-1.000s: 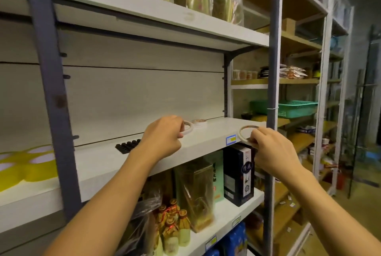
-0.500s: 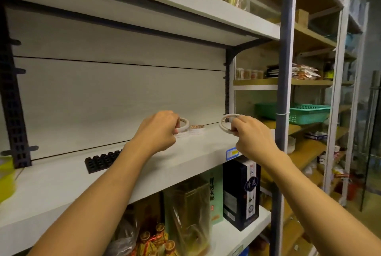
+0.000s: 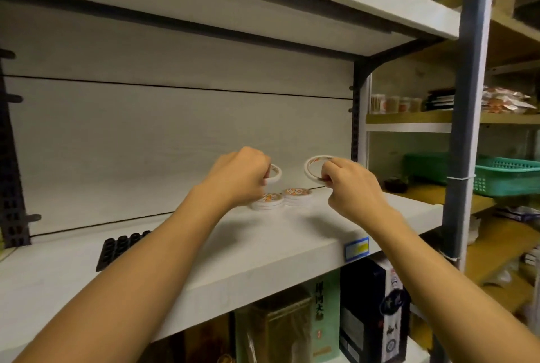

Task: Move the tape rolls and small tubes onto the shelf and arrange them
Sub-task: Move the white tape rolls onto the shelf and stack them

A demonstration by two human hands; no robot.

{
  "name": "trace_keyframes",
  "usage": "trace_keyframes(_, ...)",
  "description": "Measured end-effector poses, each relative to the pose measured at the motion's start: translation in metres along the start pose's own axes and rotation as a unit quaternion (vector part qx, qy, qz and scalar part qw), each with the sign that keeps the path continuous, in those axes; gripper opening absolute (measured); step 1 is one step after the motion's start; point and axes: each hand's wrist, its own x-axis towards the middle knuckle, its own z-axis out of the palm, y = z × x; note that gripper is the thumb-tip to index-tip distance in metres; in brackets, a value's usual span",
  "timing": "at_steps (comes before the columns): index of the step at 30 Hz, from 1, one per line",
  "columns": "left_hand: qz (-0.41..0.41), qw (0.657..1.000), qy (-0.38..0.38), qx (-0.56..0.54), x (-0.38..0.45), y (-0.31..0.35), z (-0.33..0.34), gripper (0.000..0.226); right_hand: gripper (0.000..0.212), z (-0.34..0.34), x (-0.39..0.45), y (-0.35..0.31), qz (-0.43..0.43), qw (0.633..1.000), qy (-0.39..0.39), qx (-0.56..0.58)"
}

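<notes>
White shelf (image 3: 292, 240) bare leftward; each hand's fingers pinch a tape roll above stacks (image 3: 282, 199).

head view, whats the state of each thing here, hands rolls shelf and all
left hand: closed on a tape roll, held above the shelf
right hand: pinching a second tape roll, tilted, in the air
left stack of rolls: lying flat on the white shelf
right stack of rolls: lying flat, beside the left stack
black tray: flat on the shelf, partly hidden by the left arm
green basket: upright on a far shelf
</notes>
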Motion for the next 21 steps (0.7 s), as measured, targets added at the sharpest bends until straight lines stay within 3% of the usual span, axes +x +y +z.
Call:
trace_keyframes(7, -0.060, 0.997, -0.040, 0.014, 0.053, 0.016, 0.028, 0.021, 0.018, 0.065, 0.050, 0.029, -0.088, 0.993, 0.004, 0.081)
trace_keyframes(11, -0.101, 0.994, -0.044, -0.012, 0.074, 0.018, 0.064, 0.018, 0.014, 0.096, 0.066, 0.046, -0.102, 0.986, -0.043, 0.128)
trace_keyframes(15, -0.105, 0.991, -0.046, -0.065, 0.075, 0.023, 0.100, 0.016, 0.024, 0.120, 0.070, 0.062, -0.112, 0.978, -0.075, 0.158)
trace_keyframes(21, -0.128, 0.987, -0.007, -0.100, 0.076, 0.016, 0.128, 0.019, 0.026, 0.140, 0.073, 0.066, -0.103, 0.960, -0.082, 0.246)
